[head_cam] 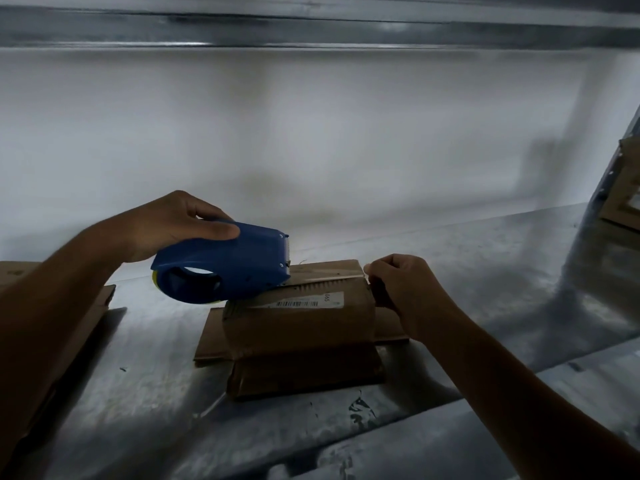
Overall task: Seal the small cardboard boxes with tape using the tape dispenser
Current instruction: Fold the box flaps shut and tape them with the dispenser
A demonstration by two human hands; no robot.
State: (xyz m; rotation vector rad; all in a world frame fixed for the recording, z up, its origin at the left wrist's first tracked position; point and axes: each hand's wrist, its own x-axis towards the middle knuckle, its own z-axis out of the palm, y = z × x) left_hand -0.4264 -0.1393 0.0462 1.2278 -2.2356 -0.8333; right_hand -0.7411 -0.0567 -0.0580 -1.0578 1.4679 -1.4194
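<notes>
One small cardboard box (301,327) on metal shelf (467,271), atop flat cardboard (213,341), long axis left-right | tape dispenser (225,268) at its top left end, blade pointing right | left grip (173,226) clenched round dispenser | right grip (398,285) pinching tape (329,280) at box's right edge

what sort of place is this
Likely a packing or stockroom area: a bare metal shelf with a steel upright, flattened cardboard lying on it, and a barcoded box being sealed with a tape dispenser.

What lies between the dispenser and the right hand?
In the head view, a strip of tape stretches along the box top, from the dispenser to the right hand pinching its end.
</notes>
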